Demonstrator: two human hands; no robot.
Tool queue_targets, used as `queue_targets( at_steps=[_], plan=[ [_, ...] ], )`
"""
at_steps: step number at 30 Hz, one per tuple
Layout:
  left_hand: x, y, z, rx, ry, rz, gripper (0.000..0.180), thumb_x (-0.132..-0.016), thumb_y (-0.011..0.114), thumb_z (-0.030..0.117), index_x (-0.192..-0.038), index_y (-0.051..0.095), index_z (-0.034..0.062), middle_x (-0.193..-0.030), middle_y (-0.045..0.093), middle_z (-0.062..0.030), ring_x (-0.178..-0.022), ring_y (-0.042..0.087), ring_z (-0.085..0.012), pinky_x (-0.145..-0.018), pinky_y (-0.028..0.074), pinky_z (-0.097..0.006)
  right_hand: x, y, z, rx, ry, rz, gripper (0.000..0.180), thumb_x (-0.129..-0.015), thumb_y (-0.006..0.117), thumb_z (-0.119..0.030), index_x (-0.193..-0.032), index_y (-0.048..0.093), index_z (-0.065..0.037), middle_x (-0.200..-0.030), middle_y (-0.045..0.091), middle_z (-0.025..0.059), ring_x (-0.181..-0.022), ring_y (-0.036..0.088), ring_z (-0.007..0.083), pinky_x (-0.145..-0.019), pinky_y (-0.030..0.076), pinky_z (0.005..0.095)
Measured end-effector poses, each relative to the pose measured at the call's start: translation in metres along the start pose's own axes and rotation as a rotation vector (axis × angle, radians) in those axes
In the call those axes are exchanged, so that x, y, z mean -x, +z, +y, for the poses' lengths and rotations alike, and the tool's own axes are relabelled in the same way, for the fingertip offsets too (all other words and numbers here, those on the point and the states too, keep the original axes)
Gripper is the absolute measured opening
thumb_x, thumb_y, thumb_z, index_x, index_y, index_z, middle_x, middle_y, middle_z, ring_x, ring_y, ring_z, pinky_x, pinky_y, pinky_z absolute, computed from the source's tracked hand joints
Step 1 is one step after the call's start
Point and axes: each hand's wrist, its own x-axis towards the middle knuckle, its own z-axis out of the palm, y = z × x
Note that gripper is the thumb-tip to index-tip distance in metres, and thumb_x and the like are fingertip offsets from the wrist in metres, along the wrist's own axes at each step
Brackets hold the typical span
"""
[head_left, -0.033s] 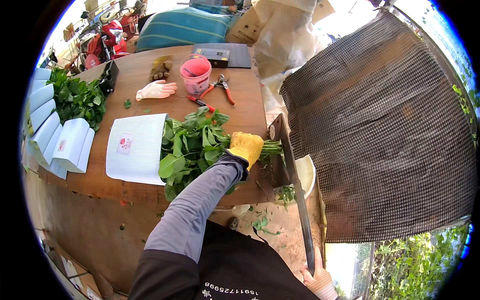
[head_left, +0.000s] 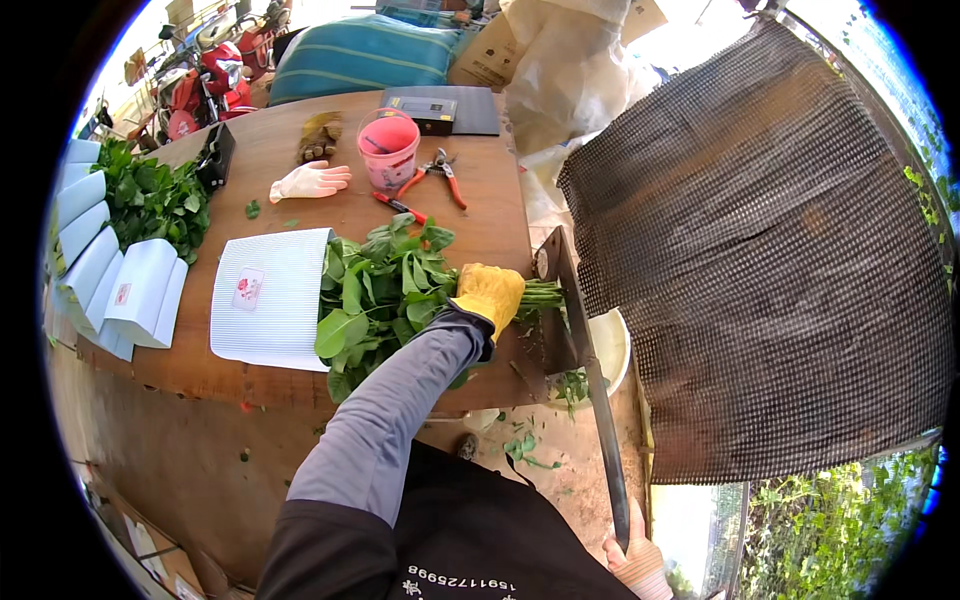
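My left hand (head_left: 489,298), in a yellow work glove, is closed around the stems of a leafy bunch (head_left: 375,290) lying on the wooden table. Striped white-and-blue wrapping paper (head_left: 268,300) covers the bunch's left end, so its heads are hidden. The bare stem ends (head_left: 541,294) stick out to the right of the glove and reach the metal blade of a lever cutter (head_left: 576,310) at the table's right edge. Down at the lower right, my right hand (head_left: 632,566) is wrapped round the end of the cutter's long handle, wearing a pale covering.
Red-handled pruners (head_left: 436,178), a pink bucket (head_left: 388,150), a white glove (head_left: 310,181) and a brown glove (head_left: 320,136) lie farther back. Several wrapped bunches (head_left: 146,290) line the left end. Dark mesh (head_left: 760,260) hangs at right; a white tub (head_left: 612,350) stands below the cutter.
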Motion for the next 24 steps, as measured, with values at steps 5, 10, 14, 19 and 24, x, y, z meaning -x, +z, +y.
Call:
queue_targets(
  at_steps=[5,10,14,19,24],
  plan=[
    [0.004,0.008,-0.004,-0.021,-0.012,0.034,0.015,-0.089,0.064,0.021,-0.085,0.079,0.0186,-0.082,0.078,-0.0093,-0.079,0.077,-0.0272,-0.072,0.055,-0.043,-0.022,0.015,-0.037,-0.688,0.406,-0.117,0.024,-0.097,0.072,-0.026,-0.102,0.067,-0.003,-0.071,0.062,0.0000,-0.065,0.061,0.0136,-0.059,0.048,0.0312],
    [0.011,0.011,-0.007,-0.039,0.004,0.072,0.014,-0.088,0.064,0.021,-0.084,0.077,0.0197,-0.079,0.077,-0.0079,-0.077,0.077,-0.0260,-0.067,0.054,-0.044,-0.075,0.123,-0.050,-0.920,0.667,-0.211,0.046,-0.091,0.072,-0.043,-0.082,0.067,0.001,-0.063,0.058,0.0080,-0.061,0.058,0.0189,-0.058,0.044,0.0413],
    [0.050,0.026,-0.023,-0.063,0.148,0.190,0.009,-0.081,0.067,0.020,-0.072,0.070,0.0190,-0.067,0.071,-0.0074,-0.064,0.071,-0.0259,-0.061,0.051,-0.042,-0.097,0.208,-0.013,-1.199,0.732,-0.219,0.055,-0.089,0.075,-0.053,-0.075,0.066,-0.001,-0.062,0.060,0.0080,-0.056,0.057,0.0170,-0.053,0.044,0.0398],
    [0.136,0.028,-0.088,-0.041,0.190,0.115,0.008,-0.078,0.068,0.020,-0.071,0.067,0.0167,-0.065,0.070,-0.0079,-0.063,0.071,-0.0262,-0.062,0.052,-0.043,-0.134,0.168,-0.048,-0.430,-0.012,0.309,0.032,-0.090,0.075,-0.027,-0.107,0.072,0.000,-0.084,0.070,0.0150,-0.084,0.070,0.0338,-0.079,0.054,0.0450],
    [0.133,0.022,-0.143,-0.122,0.059,0.026,0.009,-0.083,0.067,0.021,-0.077,0.073,0.0169,-0.072,0.074,-0.0071,-0.069,0.074,-0.0259,-0.063,0.054,-0.042,-0.285,0.013,-0.236,-0.637,-0.550,0.495,0.029,-0.093,0.069,-0.013,-0.121,0.070,-0.006,-0.104,0.071,0.0154,-0.097,0.068,0.0347,-0.086,0.054,0.0424]
  ],
)
